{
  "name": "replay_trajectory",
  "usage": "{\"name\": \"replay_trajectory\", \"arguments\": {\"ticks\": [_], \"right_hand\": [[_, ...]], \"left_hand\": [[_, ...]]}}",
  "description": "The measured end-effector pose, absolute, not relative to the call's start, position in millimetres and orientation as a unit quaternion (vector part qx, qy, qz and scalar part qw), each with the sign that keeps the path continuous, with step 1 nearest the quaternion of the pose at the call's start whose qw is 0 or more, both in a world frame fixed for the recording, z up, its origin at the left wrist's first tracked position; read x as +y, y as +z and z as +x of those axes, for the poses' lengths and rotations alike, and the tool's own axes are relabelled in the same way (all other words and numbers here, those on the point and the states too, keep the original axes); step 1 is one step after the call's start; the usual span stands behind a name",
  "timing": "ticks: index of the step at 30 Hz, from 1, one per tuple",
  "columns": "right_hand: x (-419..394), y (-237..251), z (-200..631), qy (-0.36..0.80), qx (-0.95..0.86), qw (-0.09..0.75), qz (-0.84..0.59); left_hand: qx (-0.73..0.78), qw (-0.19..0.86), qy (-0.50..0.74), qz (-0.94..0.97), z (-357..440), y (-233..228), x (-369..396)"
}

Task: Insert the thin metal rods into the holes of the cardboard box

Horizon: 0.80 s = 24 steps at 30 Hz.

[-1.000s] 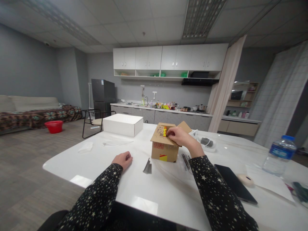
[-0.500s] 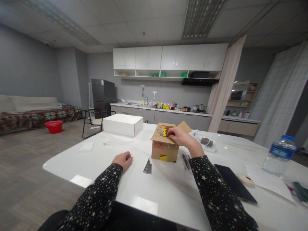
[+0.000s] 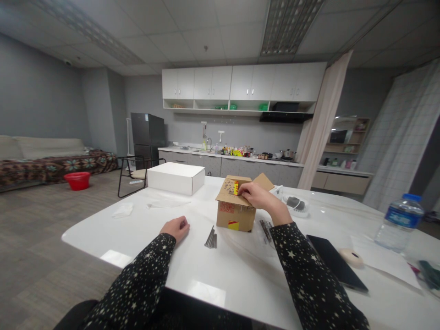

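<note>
A small brown cardboard box (image 3: 236,215) with yellow-and-red tape stands on the white table. Many small dark spots dot its top panel, and one flap (image 3: 263,181) sticks up at the right rear. My right hand (image 3: 256,195) is over the top of the box, fingers bent down and pressed together at the panel beside the tape. Whatever lies between those fingertips is hidden. Left of the box, my left hand (image 3: 176,228) rests on the table with its fingers loosely curled and nothing visible in them. Between that hand and the box lies a bunch of several metal screws or nails (image 3: 211,238).
A white box (image 3: 176,178) stands at the back left. Beside my right forearm are a clear bag with dark metal pieces (image 3: 266,231), a black phone (image 3: 336,261), a beige mouse-like object (image 3: 351,257) and a water bottle (image 3: 400,222). A white dish (image 3: 297,206) is behind.
</note>
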State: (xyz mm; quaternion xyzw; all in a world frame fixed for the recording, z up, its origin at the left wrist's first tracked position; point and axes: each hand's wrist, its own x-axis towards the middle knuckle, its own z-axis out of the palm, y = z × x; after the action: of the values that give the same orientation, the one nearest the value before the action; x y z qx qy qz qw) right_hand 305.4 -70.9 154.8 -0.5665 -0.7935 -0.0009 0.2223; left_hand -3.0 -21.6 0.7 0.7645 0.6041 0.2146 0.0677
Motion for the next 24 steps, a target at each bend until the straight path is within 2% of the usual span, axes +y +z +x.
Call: {"name": "replay_trajectory", "arguments": {"ticks": [24], "right_hand": [[-68.8, 152.7, 306.2, 0.002, -0.794, 0.224, -0.566]], "left_hand": [[0.602, 0.063, 0.214, 0.767, -2.8, 0.0, -20.6]]}}
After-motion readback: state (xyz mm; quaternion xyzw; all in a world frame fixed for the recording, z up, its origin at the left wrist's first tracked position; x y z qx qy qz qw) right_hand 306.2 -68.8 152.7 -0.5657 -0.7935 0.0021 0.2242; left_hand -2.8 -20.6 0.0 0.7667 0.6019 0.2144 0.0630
